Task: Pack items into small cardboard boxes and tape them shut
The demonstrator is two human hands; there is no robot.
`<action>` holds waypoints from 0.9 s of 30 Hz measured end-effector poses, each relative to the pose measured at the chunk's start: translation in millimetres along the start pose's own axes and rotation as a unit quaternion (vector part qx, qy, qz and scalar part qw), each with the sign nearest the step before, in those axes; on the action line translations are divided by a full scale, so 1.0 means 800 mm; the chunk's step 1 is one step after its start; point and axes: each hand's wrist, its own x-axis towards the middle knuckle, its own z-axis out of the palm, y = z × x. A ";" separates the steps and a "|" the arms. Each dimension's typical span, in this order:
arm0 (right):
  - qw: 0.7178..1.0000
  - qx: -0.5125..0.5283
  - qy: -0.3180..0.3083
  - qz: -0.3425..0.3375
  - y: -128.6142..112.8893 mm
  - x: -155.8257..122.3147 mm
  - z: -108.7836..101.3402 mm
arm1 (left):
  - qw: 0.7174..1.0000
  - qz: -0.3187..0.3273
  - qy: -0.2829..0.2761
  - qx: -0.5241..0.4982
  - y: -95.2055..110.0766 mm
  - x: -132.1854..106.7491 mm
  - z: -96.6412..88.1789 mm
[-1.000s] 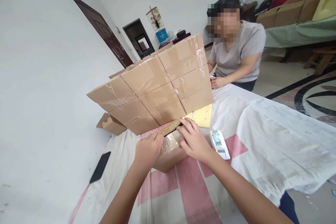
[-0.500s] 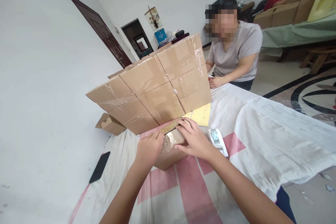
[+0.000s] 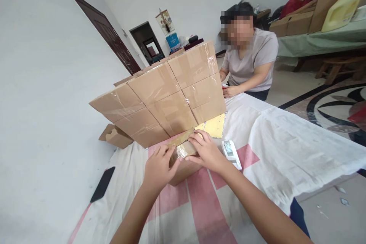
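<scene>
A small cardboard box (image 3: 183, 173) stands on the cloth in front of me, with shiny clear tape across its top. A raised brown flap (image 3: 183, 136) shows along its far edge. On the box's left side lies my left hand (image 3: 158, 163), open, thumb apart from the fingers and touching the top. My right hand (image 3: 206, 152) grips the right part of the top, its fingers curled over the far edge and its thumb on the near side. Right of it lies a white device with a small screen (image 3: 231, 154).
Behind the box rises a wall of taped cardboard boxes (image 3: 160, 95). An open carton (image 3: 118, 137) and a black phone (image 3: 103, 184) are at left. A yellow patterned sheet (image 3: 215, 126) lies behind the device. Another person (image 3: 248, 57) sits across the table (image 3: 274, 137).
My left hand has loosened from the flap and its thumb has spread out over the box top. My right hand keeps its hold. The view has shifted slightly.
</scene>
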 end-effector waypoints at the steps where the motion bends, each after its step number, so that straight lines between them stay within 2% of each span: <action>1: 1.000 -0.001 0.002 -0.001 0.000 0.000 0.000 | 1.000 0.005 0.001 -0.003 -0.001 -0.004 0.002; 8: 1.000 -0.006 0.026 0.002 -0.002 -0.001 0.006 | 0.999 0.009 0.034 -0.031 0.000 -0.017 0.014; 15: 0.994 0.060 0.068 0.065 -0.006 -0.001 0.010 | 0.999 -0.026 0.021 -0.040 0.004 -0.018 0.013; 18: 0.981 0.126 0.100 0.113 -0.004 -0.003 0.018 | 0.999 -0.034 -0.007 -0.027 0.001 -0.017 0.014; 23: 0.938 0.251 0.117 0.209 -0.003 -0.005 0.033 | 0.998 -0.045 -0.033 -0.008 0.000 -0.015 0.017; 27: 0.922 0.288 0.131 0.226 0.001 -0.007 0.040 | 0.998 -0.043 -0.038 -0.023 0.000 -0.016 0.016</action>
